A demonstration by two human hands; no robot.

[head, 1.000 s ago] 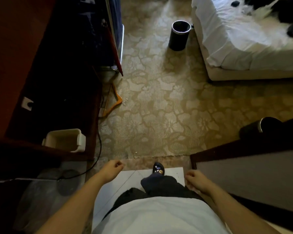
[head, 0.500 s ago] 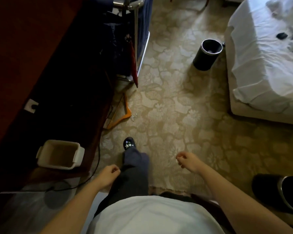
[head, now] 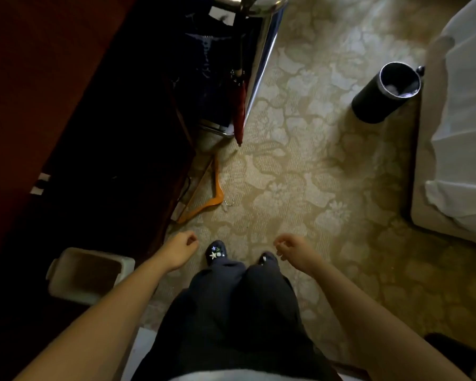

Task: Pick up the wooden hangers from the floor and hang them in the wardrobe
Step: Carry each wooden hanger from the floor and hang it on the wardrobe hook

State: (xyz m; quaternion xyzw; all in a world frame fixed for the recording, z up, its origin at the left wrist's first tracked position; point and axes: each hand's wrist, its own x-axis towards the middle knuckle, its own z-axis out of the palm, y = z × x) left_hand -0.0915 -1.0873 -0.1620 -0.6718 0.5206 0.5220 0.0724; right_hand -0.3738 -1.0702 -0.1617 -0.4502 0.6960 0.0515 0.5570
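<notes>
Because the wooden hanger (head: 204, 191) lies flat on the carpet (head: 300, 171) against the foot of the dark cabinet (head: 107, 160), judge it light, stiff and smooth; take it at the angled shoulder near its small metal hook (head: 229, 202). Your left hand (head: 179, 250) and right hand (head: 293, 250) hang empty, fingers loosely curled. The hanger's far arm disappears into shadow, and you cannot tell whether more hangers lie there.

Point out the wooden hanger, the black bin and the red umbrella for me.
hanger (head: 217, 185): head view, on its wooden arm near the bend.
black bin (head: 374, 104): head view, on its side wall.
red umbrella (head: 239, 111): head view, on its folded canopy.
</notes>
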